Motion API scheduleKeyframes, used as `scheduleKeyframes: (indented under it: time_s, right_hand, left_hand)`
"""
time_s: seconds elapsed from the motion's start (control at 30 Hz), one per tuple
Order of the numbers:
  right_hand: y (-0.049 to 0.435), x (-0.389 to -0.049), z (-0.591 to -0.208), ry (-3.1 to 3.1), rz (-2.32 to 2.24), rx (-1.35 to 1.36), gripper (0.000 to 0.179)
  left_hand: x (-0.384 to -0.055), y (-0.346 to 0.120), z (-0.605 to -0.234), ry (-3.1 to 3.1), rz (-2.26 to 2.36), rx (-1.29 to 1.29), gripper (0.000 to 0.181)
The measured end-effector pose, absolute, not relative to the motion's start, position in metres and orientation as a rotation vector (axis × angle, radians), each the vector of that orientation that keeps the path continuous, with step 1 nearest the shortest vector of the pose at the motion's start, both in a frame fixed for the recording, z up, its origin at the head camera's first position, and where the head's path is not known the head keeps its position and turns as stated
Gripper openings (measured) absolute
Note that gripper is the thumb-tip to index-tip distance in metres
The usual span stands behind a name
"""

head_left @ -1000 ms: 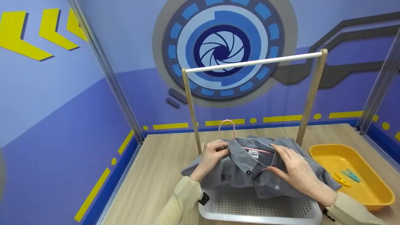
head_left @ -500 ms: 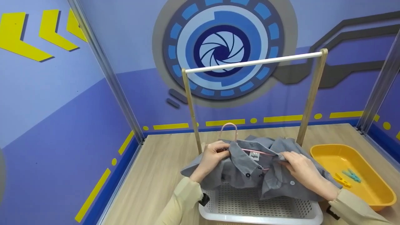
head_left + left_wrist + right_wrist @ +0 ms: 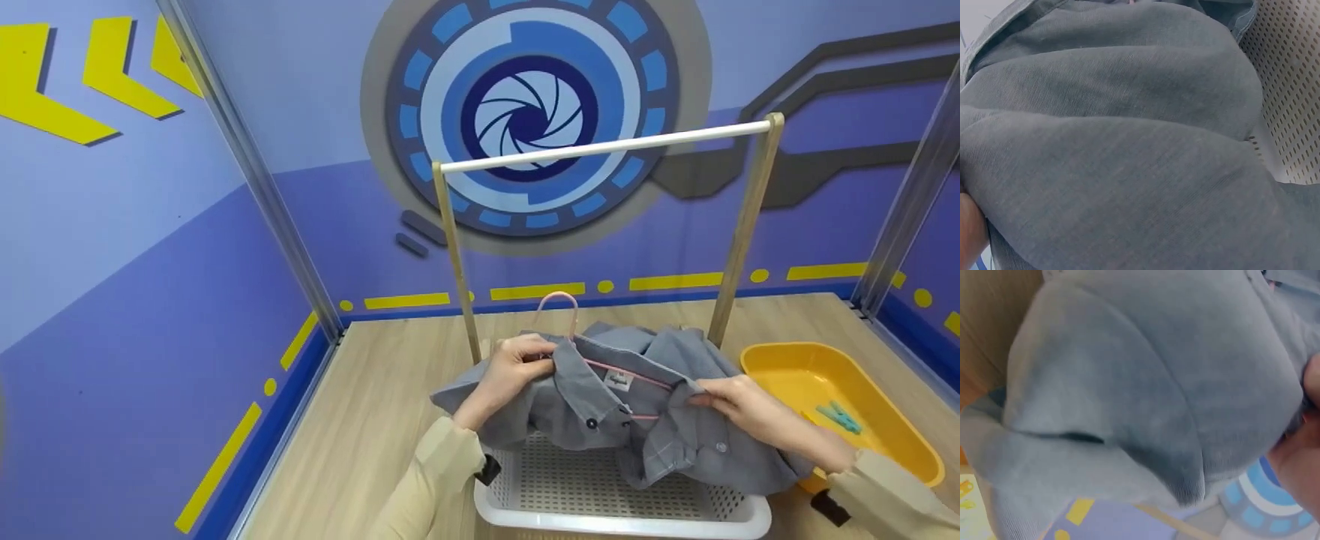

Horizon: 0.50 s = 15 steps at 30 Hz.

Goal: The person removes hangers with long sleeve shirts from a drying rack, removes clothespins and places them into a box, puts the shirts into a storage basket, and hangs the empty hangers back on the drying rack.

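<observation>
A grey button-up shirt [image 3: 592, 390] is spread above the white basket, its collar facing up. Inside the neck opening runs a pink clothes hanger [image 3: 556, 295], whose hook stands up behind the collar. My left hand [image 3: 514, 375] pinches the collar's left side close to the hook. On the other side, my right hand [image 3: 750, 405] pinches the shirt's right front edge and draws it outward. The right wrist view shows the shirt's shoulder [image 3: 1129, 382] bulging beside my fingers. Grey cloth fills most of the left wrist view.
The white perforated basket [image 3: 622, 523] stands under the shirt. Behind it rises a rack with a white rod [image 3: 607, 148] and wooden posts. To the right sits a yellow tray [image 3: 911, 442] with teal clothespins [image 3: 840, 417].
My right hand has moved right and slightly down, from beside the collar to pulling the shirt's front outward. The hanger's hook has shifted a little right. My left hand keeps its hold.
</observation>
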State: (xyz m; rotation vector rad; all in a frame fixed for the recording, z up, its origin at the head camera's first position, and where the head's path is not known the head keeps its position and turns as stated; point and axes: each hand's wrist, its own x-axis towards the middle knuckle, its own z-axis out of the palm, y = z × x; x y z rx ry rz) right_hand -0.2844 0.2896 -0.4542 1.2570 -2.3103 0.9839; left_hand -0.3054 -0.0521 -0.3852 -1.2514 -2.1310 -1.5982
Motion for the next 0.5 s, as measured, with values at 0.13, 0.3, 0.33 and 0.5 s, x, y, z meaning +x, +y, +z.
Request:
scheduleKeyframes:
  time_s: [0.13, 0.3, 0.33, 0.5]
  right_hand:
    - [0.2957, -0.2866, -0.4545, -2.331, 1.159, 1.351, 0.028]
    - [0.2972, -0.2869, -0.4524, -2.354, 1.325, 1.353, 0.027]
    - [0.2972, -0.2871, -0.4519, -2.364, 1.347, 1.343, 0.027]
    - [0.2996, -0.2909, -0.452, -2.4, 1.443, 1.26, 0.024]
  left_hand:
    - [-0.3063, -0.0542, -0.3852, -2.141, -1.603, -1.276, 0.015]
    - [-0.3065, -0.0566, -0.3852, -2.167, -1.653, -1.301, 0.017]
    - [-0.3066, -0.057, -0.3852, -2.172, -1.661, -1.305, 0.017]
    - [-0.307, -0.0586, -0.3863, -2.188, -1.701, -1.328, 0.018]
